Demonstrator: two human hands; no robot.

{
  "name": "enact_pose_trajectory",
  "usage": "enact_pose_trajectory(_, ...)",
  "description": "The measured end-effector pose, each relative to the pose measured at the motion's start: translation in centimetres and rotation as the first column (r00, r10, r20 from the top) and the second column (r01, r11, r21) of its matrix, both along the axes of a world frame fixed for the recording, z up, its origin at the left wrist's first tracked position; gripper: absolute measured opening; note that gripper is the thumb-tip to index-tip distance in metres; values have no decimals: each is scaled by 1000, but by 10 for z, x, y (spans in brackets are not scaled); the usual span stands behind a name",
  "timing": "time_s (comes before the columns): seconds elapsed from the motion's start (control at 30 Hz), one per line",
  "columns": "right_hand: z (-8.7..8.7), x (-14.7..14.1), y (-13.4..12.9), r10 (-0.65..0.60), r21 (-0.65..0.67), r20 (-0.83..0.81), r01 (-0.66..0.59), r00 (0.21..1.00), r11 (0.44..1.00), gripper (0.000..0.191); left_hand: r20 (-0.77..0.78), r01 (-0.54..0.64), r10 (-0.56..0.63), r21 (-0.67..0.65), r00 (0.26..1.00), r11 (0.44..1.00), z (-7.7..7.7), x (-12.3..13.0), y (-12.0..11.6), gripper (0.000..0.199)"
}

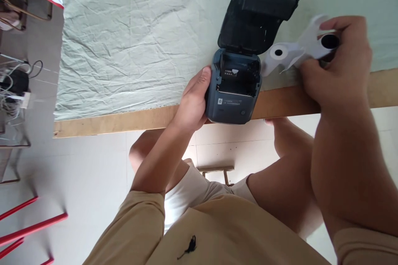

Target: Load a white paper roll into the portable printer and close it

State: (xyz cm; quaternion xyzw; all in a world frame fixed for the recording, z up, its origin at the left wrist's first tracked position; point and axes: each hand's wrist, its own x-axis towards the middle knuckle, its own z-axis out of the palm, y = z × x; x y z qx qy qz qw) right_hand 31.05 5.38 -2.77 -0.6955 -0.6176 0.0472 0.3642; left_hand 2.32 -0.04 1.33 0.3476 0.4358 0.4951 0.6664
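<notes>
A dark blue-grey portable label printer [231, 109] is at the table's front edge, its black lid [253, 18] swung fully up. The paper compartment inside shows no roll. My left hand [195, 101] grips the printer's left side, thumb along the edge. To the right, my right hand [345, 64] is closed around a white paper roll [317, 49] with a dark core opening, partly hidden by the fingers. Beside the printer sits a smaller white roll [273, 59] with a dark center hole. Loose white paper links or overlaps the two; I cannot tell which.
A pale green wrinkled cloth [133, 41] covers the table, whose wooden edge [149, 120] runs in front of me. Tangled cables [12, 99] lie at the far left. Red legs [34, 230] of some furniture stand on the floor at lower left.
</notes>
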Motion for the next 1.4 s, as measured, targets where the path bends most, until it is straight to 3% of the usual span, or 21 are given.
enact_pose_trajectory(0.1,2,2,-8,72,29,60,-74,996,997,61,-5,-4,4,8,1000,1000,-1,1,1,47)
enact_pose_trajectory(0.2,3,7,-15,-1,47,34,0,999,999,74,3,-13,13,18,1000,1000,-3,0,2,47)
enact_pose_trajectory(0.3,1,11,-23,99,-11,-5,-99,995,995,85,12,-10,10,16,1000,1000,-4,-1,2,46)
enact_pose_trajectory(0.37,-3,12,-24,136,1,40,-136,990,991,78,9,13,-13,9,1000,1000,-3,-1,1,46)
enact_pose_trajectory(0.5,-13,13,-22,20,60,17,-21,1000,998,83,-10,20,-20,0,1000,1000,-1,-1,0,50)
enact_pose_trajectory(0.57,-14,15,-21,32,48,-6,-32,999,998,84,-11,4,-4,-4,1000,1000,-1,-1,0,49)
enact_pose_trajectory(0.67,-14,17,-21,80,62,108,-87,991,994,74,-12,-5,5,-2,1000,1000,-2,0,1,49)
enact_pose_trajectory(0.73,-16,16,-20,27,87,167,-42,986,995,74,-24,0,0,2,1000,1000,-2,-1,1,49)
enact_pose_trajectory(0.83,-21,15,-17,-63,85,153,50,986,995,68,-48,10,-10,-5,999,1000,-2,-2,2,47)
enact_pose_trajectory(0.9,-21,16,-15,-52,90,121,41,991,995,61,-43,13,-13,-2,999,1000,-2,-2,2,46)
enact_pose_trajectory(1.0,-8,9,-17,60,248,18,-63,998,967,72,-8,41,-41,-6,999,999,0,-2,1,47)
enact_pose_trajectory(1.07,12,-11,-24,194,418,-13,-171,981,892,79,-1,83,-83,-13,997,996,3,-2,0,47)
enact_pose_trajectory(1.13,38,-41,-35,303,492,-7,-260,953,831,64,-14,121,-121,6,993,993,6,-2,-1,41)
enact_pose_trajectory(1.2,60,-73,-46,404,437,10,-367,915,821,45,-29,131,-130,38,991,991,10,-3,-2,36)
enact_pose_trajectory(1.27,74,-95,-52,388,307,110,-403,915,862,22,-28,132,-131,55,991,990,11,-5,-2,35)
enact_pose_trajectory(1.4,71,-98,-47,404,181,260,-456,877,872,18,-24,141,-139,70,990,988,6,-7,0,40)
